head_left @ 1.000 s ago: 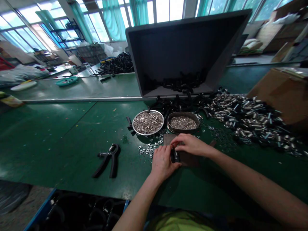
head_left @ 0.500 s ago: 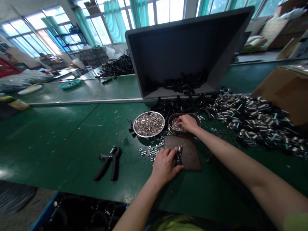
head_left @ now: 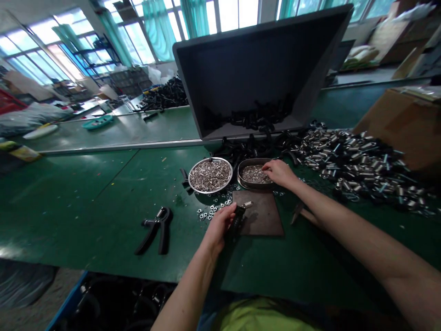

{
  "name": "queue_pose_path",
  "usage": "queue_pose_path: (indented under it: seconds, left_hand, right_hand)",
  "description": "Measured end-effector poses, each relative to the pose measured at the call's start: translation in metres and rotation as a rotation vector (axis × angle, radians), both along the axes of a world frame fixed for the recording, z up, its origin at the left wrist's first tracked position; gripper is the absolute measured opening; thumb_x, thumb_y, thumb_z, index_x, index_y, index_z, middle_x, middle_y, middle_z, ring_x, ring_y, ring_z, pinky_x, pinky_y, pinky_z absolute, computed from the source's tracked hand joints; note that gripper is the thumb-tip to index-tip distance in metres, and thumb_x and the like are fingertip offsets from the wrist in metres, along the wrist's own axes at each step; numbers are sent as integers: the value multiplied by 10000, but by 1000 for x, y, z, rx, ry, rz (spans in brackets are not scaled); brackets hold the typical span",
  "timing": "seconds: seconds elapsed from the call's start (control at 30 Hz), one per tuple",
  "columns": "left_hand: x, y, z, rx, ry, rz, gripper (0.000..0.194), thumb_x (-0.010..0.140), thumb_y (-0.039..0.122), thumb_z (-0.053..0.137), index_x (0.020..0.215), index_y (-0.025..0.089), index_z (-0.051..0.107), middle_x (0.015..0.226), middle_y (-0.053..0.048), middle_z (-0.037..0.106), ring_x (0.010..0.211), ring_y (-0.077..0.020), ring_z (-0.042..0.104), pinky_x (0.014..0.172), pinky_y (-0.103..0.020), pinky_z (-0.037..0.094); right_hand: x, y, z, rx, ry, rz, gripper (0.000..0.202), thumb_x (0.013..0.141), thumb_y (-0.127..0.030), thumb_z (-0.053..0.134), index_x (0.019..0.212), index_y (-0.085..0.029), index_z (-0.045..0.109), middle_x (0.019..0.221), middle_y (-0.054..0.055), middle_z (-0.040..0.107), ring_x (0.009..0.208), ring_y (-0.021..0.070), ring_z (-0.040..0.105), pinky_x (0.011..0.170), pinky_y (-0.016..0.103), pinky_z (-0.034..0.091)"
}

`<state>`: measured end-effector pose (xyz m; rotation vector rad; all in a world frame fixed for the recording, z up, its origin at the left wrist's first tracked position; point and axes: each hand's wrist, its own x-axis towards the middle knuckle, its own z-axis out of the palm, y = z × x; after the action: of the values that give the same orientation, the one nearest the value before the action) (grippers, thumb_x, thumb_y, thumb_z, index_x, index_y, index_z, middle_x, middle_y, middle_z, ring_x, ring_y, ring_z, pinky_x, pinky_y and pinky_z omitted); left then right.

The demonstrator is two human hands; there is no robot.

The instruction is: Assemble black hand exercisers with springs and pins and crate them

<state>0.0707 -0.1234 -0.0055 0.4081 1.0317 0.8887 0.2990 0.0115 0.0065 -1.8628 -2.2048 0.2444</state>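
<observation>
My left hand [head_left: 218, 227] is closed around a black hand-grip piece [head_left: 236, 217], held over the left edge of a brown metal plate [head_left: 266, 220]. A silver coil spring [head_left: 247, 204] sticks out of the piece's top end. My right hand [head_left: 280, 173] is at the right rim of a dark oval tin [head_left: 245, 185] of small metal parts, its fingers pinched together; whatever they hold is too small to make out. A round metal dish [head_left: 228, 183] of small pins stands left of the tin. Loose nuts [head_left: 211, 212] lie in front of the dish.
A black hand gripper [head_left: 156, 230] lies at left on the green table [head_left: 103, 202]. A hammer [head_left: 299, 211] lies under my right forearm. Springs and black parts [head_left: 358, 161] are heaped at right by a cardboard box [head_left: 396, 124]. Behind stands a tilted grey bin [head_left: 262, 69].
My left hand has lifted the hand-grip piece and tilted it, moving left and toward me off the plate's middle. My right hand has shifted from inside the tin to its right rim.
</observation>
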Motion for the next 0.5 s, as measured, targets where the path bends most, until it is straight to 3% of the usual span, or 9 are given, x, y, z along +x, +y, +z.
queue_pose_path:
  seconds: [0.2, 0.37, 0.5]
  left_hand:
    - [1, -6, 10, -126, -155, 90, 366, 828, 463, 564, 770, 104, 601, 630, -51, 623, 530, -132, 605, 541, -237, 513]
    - [-2, -8, 11, -175, -297, 86, 427, 875, 478, 479, 801, 75, 596, 681, -97, 646, 572, -158, 632, 557, -267, 536]
    - [-1, -8, 9, -167, -360, 97, 443, 886, 484, 455, 804, 72, 597, 711, -115, 656, 640, -183, 656, 624, -313, 559]
  right_hand:
    - [-24, 28, -12, -141, -80, -49, 162, 741, -315, 694, 828, -180, 715, 922, 75, 714, 918, 206, 634, 797, 326, 470]
    - [-26, 28, -17, -107, -12, -64, 110, 768, -254, 645, 810, -185, 720, 928, 84, 712, 951, 230, 626, 790, 322, 457]
    - [-18, 19, -9, -39, 132, -71, 164, 790, -202, 576, 872, -194, 718, 951, 72, 713, 955, 219, 621, 808, 306, 444]
